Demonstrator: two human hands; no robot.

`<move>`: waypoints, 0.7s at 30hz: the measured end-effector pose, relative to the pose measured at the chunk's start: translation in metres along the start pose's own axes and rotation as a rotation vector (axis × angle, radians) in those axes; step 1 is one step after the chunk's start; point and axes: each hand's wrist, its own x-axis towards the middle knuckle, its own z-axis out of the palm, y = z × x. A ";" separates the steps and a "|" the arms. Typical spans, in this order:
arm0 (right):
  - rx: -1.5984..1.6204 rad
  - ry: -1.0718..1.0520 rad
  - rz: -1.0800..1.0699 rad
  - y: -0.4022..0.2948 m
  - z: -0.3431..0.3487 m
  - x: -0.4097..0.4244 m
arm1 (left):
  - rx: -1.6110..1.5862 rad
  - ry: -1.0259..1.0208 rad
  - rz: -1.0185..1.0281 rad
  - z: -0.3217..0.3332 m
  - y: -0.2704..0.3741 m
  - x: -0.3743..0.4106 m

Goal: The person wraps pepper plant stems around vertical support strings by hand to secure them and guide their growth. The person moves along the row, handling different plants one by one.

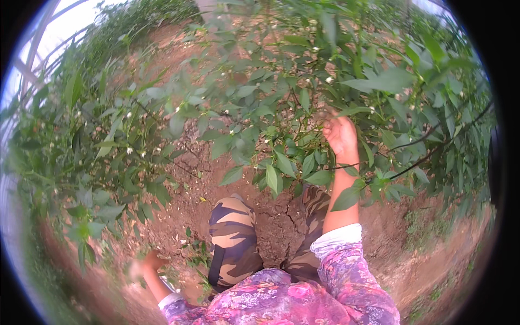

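Observation:
My right hand [341, 132] reaches into leafy pepper plants [284, 158] with small white flowers. Its palm faces up and its fingers curl among stems, with the fingertips blurred and partly covered by leaves. Whether they grip a stem is unclear. Low at the left, my left hand [152, 261] hangs beside my left knee, over soil and small weeds. It is blurred, with a pale patch next to it that I cannot identify. A pepper leaf [346, 199] overlaps my right forearm.
Dark thin cords [420, 162] run through the plants at right. Cracked brown soil [278, 225] lies between my legs in camouflage trousers [233, 239]. More pepper plants [118, 138] grow at left, before a greenhouse frame [34, 53]. A pale post [211, 12] stands at the back.

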 end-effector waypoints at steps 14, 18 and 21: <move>-0.607 -0.218 0.063 0.041 0.059 -0.091 | -0.704 0.367 0.662 -0.084 0.204 -0.032; -0.874 -0.395 0.120 0.073 0.075 -0.184 | -0.803 0.329 0.726 -0.081 0.198 -0.057; -1.235 -0.538 0.073 0.088 0.054 -0.245 | -0.899 0.248 0.783 -0.078 0.199 -0.079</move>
